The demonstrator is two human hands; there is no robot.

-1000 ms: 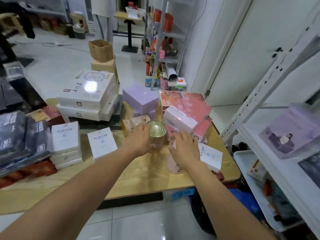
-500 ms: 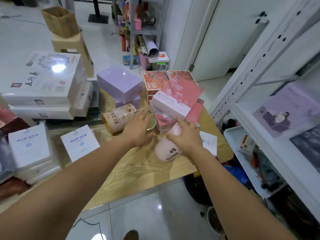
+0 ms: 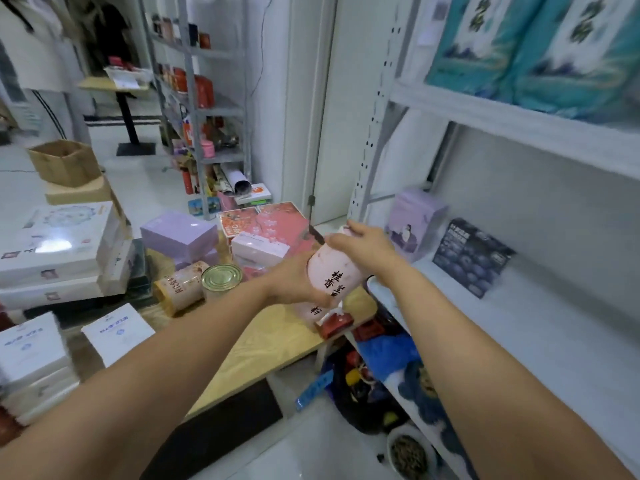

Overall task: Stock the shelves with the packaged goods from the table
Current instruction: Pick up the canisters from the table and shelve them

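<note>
The pink canister (image 3: 334,271) has come up off the table (image 3: 249,344). Half a second ago it lay on its side under the right hand, and now it hangs in the air at the table's right-hand edge, tilted with its top leaning towards the shelving. The left hand (image 3: 294,282) has left the gold-lidded tin (image 3: 221,277) and joined the lift. Its fingers and thumb wrap the canister's lower body. The right hand (image 3: 363,242) is curled over the upper end, though the contact of its fingertips on the far side is hidden. The view has also swung right, so the shelf (image 3: 519,327) fills that side of the frame.

The tin stands upright on the table where it was, just beside a tan canister (image 3: 178,289) lying on its side. Neither is being touched.

For the task, this looks like the carry stage: one packaged item is picked and on its way, not yet set down. The middle shelf board holds a purple box (image 3: 415,223) and a dark box (image 3: 471,254) towards the back, with bare board in front of them that seems the likely landing spot. Teal boxes (image 3: 519,46) sit on the level above. Many boxes are left on the table, so the stocking appears far from finished.
</note>
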